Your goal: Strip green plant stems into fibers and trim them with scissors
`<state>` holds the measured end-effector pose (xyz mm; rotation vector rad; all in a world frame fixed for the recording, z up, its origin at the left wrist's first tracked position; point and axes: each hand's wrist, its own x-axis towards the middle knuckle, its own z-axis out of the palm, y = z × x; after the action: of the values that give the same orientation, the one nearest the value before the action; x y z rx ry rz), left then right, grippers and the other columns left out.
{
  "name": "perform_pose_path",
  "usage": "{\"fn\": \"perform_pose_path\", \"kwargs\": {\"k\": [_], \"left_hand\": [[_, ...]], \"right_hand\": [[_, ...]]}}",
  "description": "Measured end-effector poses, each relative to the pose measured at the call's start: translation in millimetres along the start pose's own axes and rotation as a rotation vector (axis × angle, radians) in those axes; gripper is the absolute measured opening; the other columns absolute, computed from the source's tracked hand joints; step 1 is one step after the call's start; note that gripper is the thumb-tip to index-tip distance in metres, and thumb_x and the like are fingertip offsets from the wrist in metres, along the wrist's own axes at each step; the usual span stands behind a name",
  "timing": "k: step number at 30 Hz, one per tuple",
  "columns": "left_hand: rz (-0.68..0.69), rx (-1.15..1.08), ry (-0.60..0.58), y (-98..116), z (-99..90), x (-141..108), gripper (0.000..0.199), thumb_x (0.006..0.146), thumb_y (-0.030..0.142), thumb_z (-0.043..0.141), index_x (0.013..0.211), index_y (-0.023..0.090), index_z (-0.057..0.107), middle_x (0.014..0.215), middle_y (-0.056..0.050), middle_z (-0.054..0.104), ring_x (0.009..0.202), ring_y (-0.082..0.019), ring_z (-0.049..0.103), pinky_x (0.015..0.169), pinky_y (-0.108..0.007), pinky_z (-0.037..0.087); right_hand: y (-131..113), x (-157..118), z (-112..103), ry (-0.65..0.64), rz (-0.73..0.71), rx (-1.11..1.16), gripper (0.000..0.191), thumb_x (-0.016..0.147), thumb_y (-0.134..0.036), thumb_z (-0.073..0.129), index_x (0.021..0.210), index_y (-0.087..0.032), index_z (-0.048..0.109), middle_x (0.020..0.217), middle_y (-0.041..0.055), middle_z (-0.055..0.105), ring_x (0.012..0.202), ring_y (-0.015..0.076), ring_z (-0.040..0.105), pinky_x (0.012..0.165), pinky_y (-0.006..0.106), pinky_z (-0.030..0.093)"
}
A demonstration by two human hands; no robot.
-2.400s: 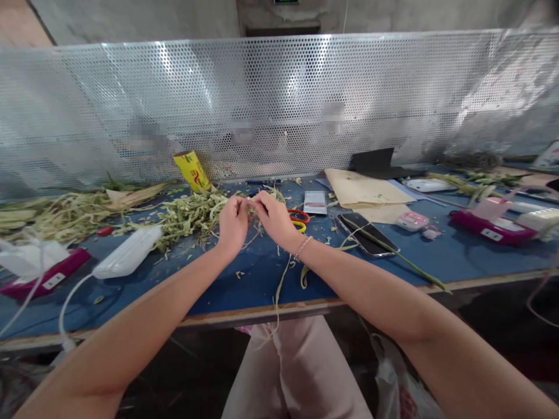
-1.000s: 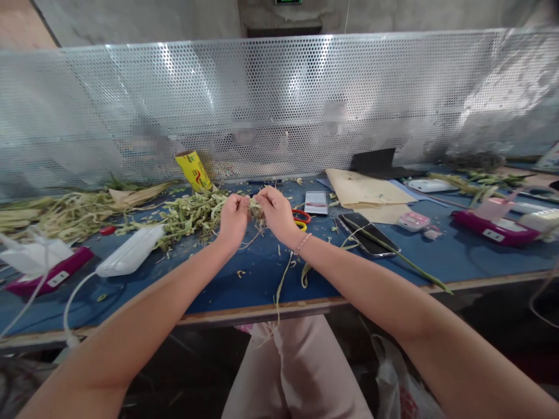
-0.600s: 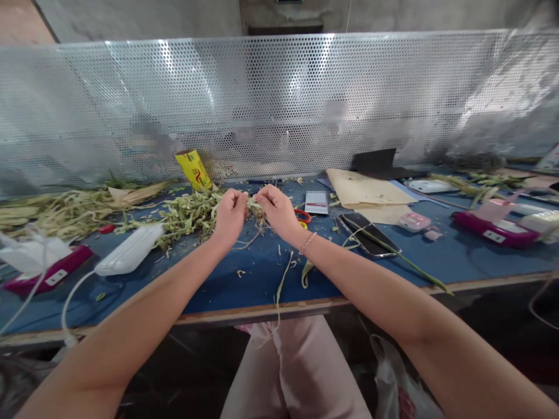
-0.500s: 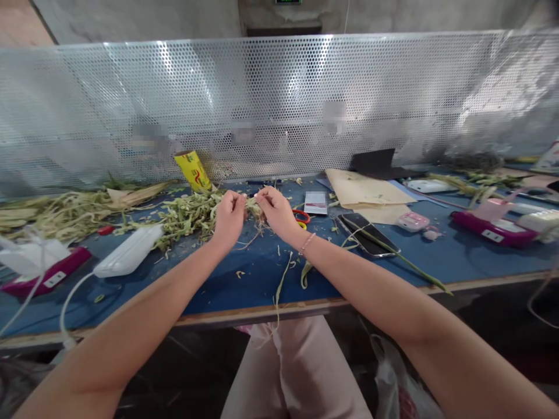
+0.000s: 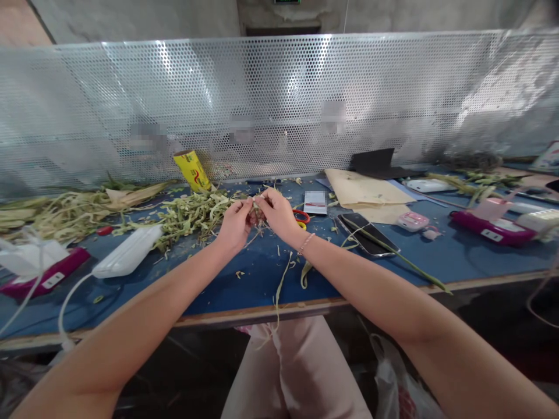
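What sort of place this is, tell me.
Probably a workshop: plant scraps lie on a long blue table, with a perforated metal screen behind and a bare concrete wall beyond.

You're at a workshop-like shared bench: a long blue table point(image 5: 262, 279) strewn with plant scraps point(image 5: 192, 215), a perforated metal divider point(image 5: 279, 110), bare concrete wall point(image 5: 152, 20) behind.
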<state>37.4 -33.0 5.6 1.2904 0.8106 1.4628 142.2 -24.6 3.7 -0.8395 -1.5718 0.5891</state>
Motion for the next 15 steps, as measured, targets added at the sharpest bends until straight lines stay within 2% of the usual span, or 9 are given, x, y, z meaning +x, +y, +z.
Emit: {"fn": "perform_pose_path", "kwargs": {"k": [4,9,15], "left_hand": [[0.121,0.193,0.048,-6.2,-6.2,2.0,0.023,0.076,0.036,0.054,0.065,0.018,0.046,0.053,0.003,0.045,0.047,-0.008,0.041,0.047,-0.023,0.033],[0.312,0.511,0.147,-8.6,-11.0,1.4,0.020,0.082,0.035,0.045,0.069,0.019,0.045,0.054,0.003,0.042,0.049,-0.010,0.040,0.049,-0.024,0.031],[0.359,0.568,0.164,-1.4,-7.9,-0.3,0.018,0.081,0.028,0.044,0.066,0.020,0.040,0.050,0.005,0.038,0.046,-0.010,0.036,0.048,-0.024,0.029]], "right_hand": [[-0.6,-1.9,-0.3,-0.005,-0.054,-0.058,0.025,0.080,-0.032,0.045,0.060,-0.019,0.036,0.052,-0.0062,0.039,0.051,0.0074,0.036,0.053,0.022,0.030],[-0.6,-3.0,2.1,-0.004,-0.106,-0.052,0.028,0.080,-0.033,0.045,0.058,-0.019,0.032,0.053,-0.0059,0.033,0.053,0.0075,0.032,0.053,0.021,0.027],[2.5,-0.3,7.4,-0.001,0.022,0.106,0.026,0.079,-0.032,0.046,0.059,-0.020,0.035,0.049,-0.0069,0.031,0.048,0.0070,0.031,0.048,0.021,0.025]]}}
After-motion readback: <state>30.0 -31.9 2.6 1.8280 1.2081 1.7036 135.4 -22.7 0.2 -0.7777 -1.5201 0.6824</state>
